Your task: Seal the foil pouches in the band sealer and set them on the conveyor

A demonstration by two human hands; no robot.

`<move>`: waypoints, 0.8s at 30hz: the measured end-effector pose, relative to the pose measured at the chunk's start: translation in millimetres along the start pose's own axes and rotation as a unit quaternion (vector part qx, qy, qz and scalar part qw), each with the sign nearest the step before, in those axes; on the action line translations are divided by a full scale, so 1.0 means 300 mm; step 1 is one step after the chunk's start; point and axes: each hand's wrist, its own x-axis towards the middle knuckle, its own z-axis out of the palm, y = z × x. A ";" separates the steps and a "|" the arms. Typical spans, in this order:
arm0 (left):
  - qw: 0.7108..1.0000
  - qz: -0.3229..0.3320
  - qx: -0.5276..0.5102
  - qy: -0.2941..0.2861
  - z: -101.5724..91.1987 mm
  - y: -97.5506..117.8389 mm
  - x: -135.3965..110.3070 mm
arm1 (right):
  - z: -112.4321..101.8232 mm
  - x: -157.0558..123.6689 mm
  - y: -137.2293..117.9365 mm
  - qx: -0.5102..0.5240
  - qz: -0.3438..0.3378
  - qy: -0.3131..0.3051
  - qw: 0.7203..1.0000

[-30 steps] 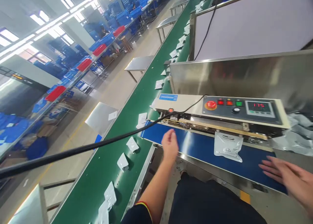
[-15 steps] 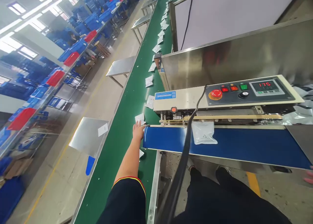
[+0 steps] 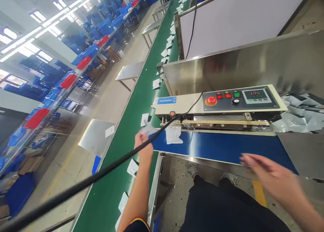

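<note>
My left hand (image 3: 144, 147) is closed, fingertips pinching a thin translucent white pouch (image 3: 149, 128) above the green conveyor belt (image 3: 108, 188), beside the left end of the blue belt (image 3: 210, 146). The black cable crosses in front of that hand. Another white pouch (image 3: 173, 136) lies on the blue belt, its upper edge at the band sealer (image 3: 188, 103). At the right, my right hand (image 3: 270, 174) hovers over the front edge of the blue belt. It is slightly blurred, with fingers stretched out and nothing visible in them.
Several white pouches lie along the green belt, one (image 3: 133, 168) near my left forearm. A pile of silvery pouches (image 3: 296, 113) lies right of the sealer. A black cable (image 3: 96, 178) crosses the view. Metal side tables (image 3: 95, 137) stand left of the conveyor.
My left hand has drawn back slightly and now holds a pouch raised off the green belt. My right hand has come in from the right edge. The blue-belt pouch appears nearer the sealer's left end.
</note>
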 end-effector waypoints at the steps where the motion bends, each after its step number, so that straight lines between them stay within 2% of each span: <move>1: 0.999 0.011 -0.031 -0.040 0.026 0.086 -0.101 | 0.062 0.002 -0.080 0.030 -0.019 -0.063 0.997; 2: 0.994 0.007 -0.069 -0.086 0.059 0.169 -0.207 | 0.114 0.000 -0.147 0.055 -0.052 -0.098 0.992; 3: 0.983 -0.006 -0.107 -0.147 0.098 0.248 -0.313 | 0.150 -0.005 -0.196 0.066 -0.089 -0.105 0.988; 5: 0.944 -0.048 -0.190 -0.267 0.182 0.381 -0.510 | 0.168 -0.016 -0.231 0.062 -0.150 -0.094 0.982; 7: 0.901 -0.073 -0.248 -0.348 0.266 0.476 -0.669 | 0.116 -0.015 -0.194 0.043 -0.155 -0.057 0.985; 10: 0.862 -0.101 -0.312 -0.387 0.387 0.555 -0.820 | -0.028 0.010 -0.090 0.032 -0.074 0.002 0.997; 14: 0.832 -0.140 -0.324 -0.429 0.556 0.611 -0.902 | -0.183 0.055 -0.005 0.055 0.012 0.083 0.995; 17: 0.833 -0.091 -0.258 -0.481 0.673 0.656 -0.921 | -0.253 0.097 0.036 0.081 0.042 0.126 0.988; 20: 0.843 -0.040 -0.209 -0.494 0.785 0.699 -0.922 | -0.316 0.171 0.097 0.098 0.108 0.135 0.980; 22: 0.854 -0.069 -0.181 -0.483 0.864 0.720 -0.919 | -0.354 0.242 0.142 0.145 0.196 0.142 0.960; 24: 0.863 -0.141 -0.163 -0.457 0.940 0.733 -0.915 | -0.376 0.320 0.177 0.214 0.265 0.153 0.928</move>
